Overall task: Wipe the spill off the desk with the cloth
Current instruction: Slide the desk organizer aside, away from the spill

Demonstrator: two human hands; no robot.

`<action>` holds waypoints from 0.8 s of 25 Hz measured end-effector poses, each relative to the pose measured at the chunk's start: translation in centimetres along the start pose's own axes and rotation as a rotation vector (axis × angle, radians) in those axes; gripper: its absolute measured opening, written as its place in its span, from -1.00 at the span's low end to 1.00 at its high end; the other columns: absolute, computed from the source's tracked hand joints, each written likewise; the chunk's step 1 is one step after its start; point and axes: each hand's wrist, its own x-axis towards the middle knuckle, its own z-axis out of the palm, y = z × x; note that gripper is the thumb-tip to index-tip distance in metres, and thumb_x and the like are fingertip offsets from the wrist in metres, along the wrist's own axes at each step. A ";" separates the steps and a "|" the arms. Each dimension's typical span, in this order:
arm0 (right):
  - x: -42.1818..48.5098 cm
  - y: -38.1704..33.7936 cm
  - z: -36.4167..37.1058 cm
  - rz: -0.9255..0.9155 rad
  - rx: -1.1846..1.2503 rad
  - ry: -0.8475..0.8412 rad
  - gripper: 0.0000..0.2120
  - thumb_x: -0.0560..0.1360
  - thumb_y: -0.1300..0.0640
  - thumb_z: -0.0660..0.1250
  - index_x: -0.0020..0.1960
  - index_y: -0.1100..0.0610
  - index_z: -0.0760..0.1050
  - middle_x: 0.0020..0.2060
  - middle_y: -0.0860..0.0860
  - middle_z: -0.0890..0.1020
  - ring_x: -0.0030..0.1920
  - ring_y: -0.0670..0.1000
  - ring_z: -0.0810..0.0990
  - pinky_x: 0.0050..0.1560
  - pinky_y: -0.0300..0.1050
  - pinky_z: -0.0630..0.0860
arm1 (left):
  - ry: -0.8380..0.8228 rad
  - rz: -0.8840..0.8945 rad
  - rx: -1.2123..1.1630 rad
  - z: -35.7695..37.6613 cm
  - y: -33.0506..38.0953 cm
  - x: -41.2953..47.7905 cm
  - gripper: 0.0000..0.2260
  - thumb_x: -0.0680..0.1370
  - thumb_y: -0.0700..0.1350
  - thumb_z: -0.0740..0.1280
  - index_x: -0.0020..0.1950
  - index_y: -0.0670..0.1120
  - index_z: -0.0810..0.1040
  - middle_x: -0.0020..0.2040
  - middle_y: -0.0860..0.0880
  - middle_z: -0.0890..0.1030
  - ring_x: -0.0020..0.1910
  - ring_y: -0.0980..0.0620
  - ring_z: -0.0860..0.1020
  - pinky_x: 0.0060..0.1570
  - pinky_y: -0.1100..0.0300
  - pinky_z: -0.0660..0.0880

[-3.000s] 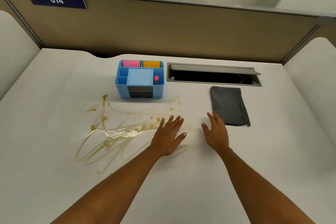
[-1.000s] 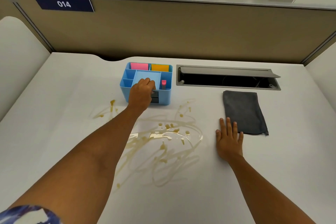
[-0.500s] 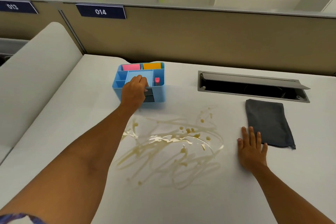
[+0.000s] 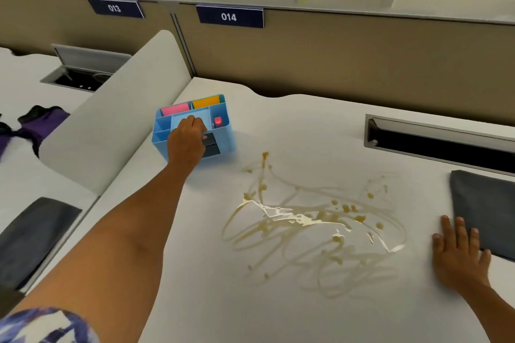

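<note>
Left hand (image 4: 186, 145) now gripping blue organizer (image 4: 221, 131), sliding it to 10 o'clock, clearing spill (image 4: 312, 228) — right hand (image 4: 459, 255) flat, ungripped, beside cloth (image 4: 485, 209), wiping not begun.

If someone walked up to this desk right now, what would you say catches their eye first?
Most likely the brown spill, smeared in loops across the middle of the white desk. Next, the blue organizer at the back left, gripped by the left hand. The right hand lies flat by the spill, its fingertips at the edge of the grey cloth.
</note>
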 end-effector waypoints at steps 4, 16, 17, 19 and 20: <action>0.1 -0.4 0.0 0.029 -0.006 0.000 -0.41 0.53 -0.27 -0.29 0.51 -0.11 -0.18 0.55 0.01 -0.07 0.53 0.14 -0.12 0.45 0.32 -0.05 | -0.015 -0.054 0.052 0.2 -2.8 -0.3 -0.76 0.46 -0.20 0.45 0.06 -0.24 0.52 0.00 -0.25 0.60 -0.04 -0.24 0.57 -0.10 -0.08 0.56; -0.8 -17.5 -1.4 -0.210 0.117 0.085 -0.52 0.63 0.02 -0.02 0.52 -0.02 -0.03 0.54 -0.02 0.04 0.53 0.09 -0.09 0.49 0.20 -0.08 | -0.084 -0.124 0.082 1.4 -5.7 -1.9 -0.75 0.44 -0.27 0.46 0.07 -0.25 0.51 -0.02 -0.27 0.59 -0.06 -0.27 0.56 -0.16 -0.12 0.55; -1.0 -19.5 -1.2 -0.261 0.127 0.082 -0.52 0.63 0.00 -0.01 0.52 -0.03 -0.02 0.54 -0.04 0.05 0.53 0.07 -0.08 0.49 0.18 -0.08 | -0.092 -0.099 0.089 1.4 -5.8 -1.9 -0.75 0.44 -0.27 0.45 0.07 -0.25 0.51 -0.02 -0.27 0.59 -0.06 -0.27 0.56 -0.18 -0.11 0.55; -1.7 -23.1 -0.6 -0.357 0.139 0.061 -0.52 0.62 -0.04 -0.02 0.52 -0.07 -0.03 0.53 -0.08 0.05 0.53 0.04 -0.09 0.49 0.13 -0.09 | -0.104 -0.039 0.102 1.4 -5.9 -2.0 -0.77 0.45 -0.27 0.44 0.07 -0.26 0.52 -0.02 -0.27 0.59 -0.07 -0.27 0.56 -0.20 -0.11 0.55; -2.1 -24.7 -0.3 -0.405 0.147 0.047 -0.51 0.62 -0.07 -0.03 0.51 -0.09 -0.04 0.53 -0.10 0.04 0.53 0.03 -0.11 0.50 0.11 -0.11 | -0.107 -0.021 0.106 1.3 -6.0 -1.9 -0.78 0.46 -0.27 0.44 0.07 -0.27 0.52 -0.02 -0.27 0.59 -0.07 -0.27 0.56 -0.20 -0.11 0.56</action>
